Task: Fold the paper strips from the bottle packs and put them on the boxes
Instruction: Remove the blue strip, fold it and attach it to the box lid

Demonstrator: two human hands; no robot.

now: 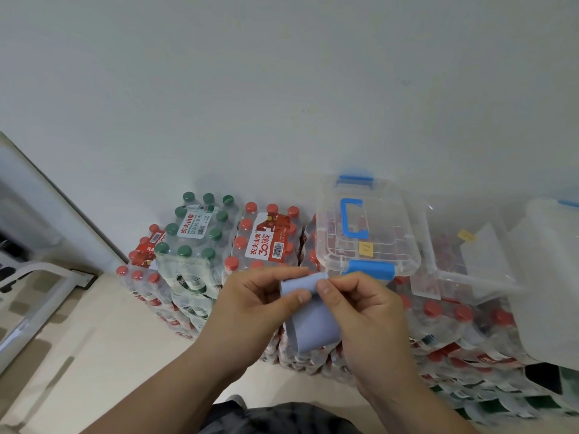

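A pale blue paper strip (pixel 313 327) hangs between both hands in front of the stacked bottle packs. My left hand (pixel 253 305) pinches its upper left part between thumb and fingers. My right hand (pixel 363 308) pinches the upper right edge, thumb on top. The strip's top is bent over; its lower part curves down loosely. Behind the hands a clear plastic box (pixel 366 227) with a blue handle and clips sits on the red-capped bottle packs (pixel 266 239). A second clear box (pixel 470 261) lies to the right, and a cloudy white box (pixel 551 277) stands at the far right.
A green-capped bottle pack (pixel 194 239) is stacked at the left on more red-capped packs. A white wall rises behind everything. Beige floor tiles (pixel 103 346) spread to the left, with a white frame (pixel 31 296) at the left edge. More bottle packs fill the lower right.
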